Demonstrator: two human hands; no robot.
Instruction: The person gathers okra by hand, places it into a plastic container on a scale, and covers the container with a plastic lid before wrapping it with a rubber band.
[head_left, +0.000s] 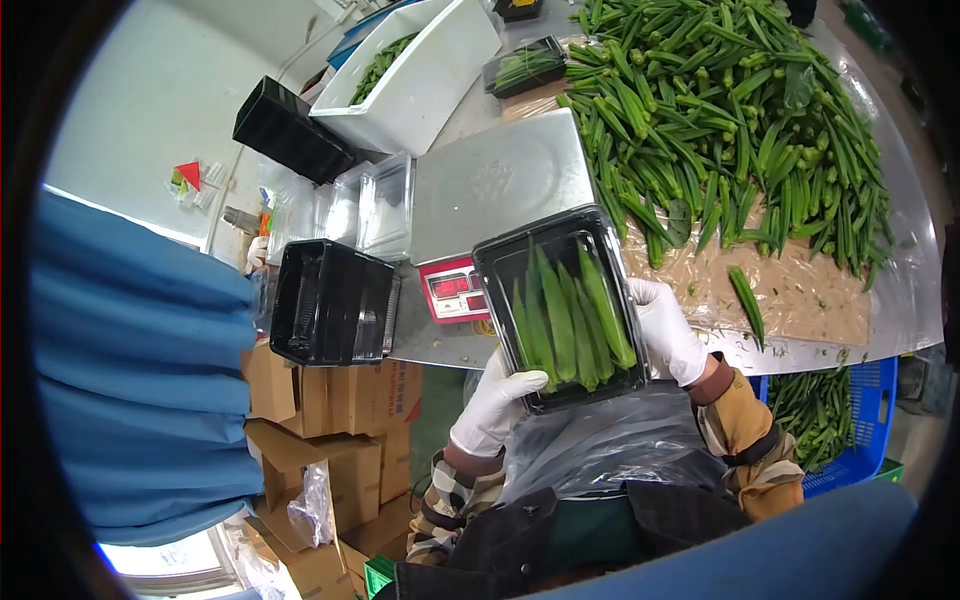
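Both gloved hands hold a black plastic tray (510,385) with a clear lid and several okra pods (570,320) lying lengthwise inside. My left hand (495,400) grips its lower left corner, thumb on the front edge. Around the right side is my right hand (665,325), its fingers partly hidden behind the tray. The tray is tilted toward me, over the near edge of a digital scale (500,185) with a steel plate and a red lit display. Right of the tray, one loose okra pod (746,305) lies on brown sheeting.
A large okra heap (730,120) covers the table's right side. Stacked black trays (335,305) and clear lids (385,205) stand left of the scale. Behind are a white foam box (430,75) and a filled tray (524,66). Cardboard boxes (350,400) and a blue crate (875,420) sit below.
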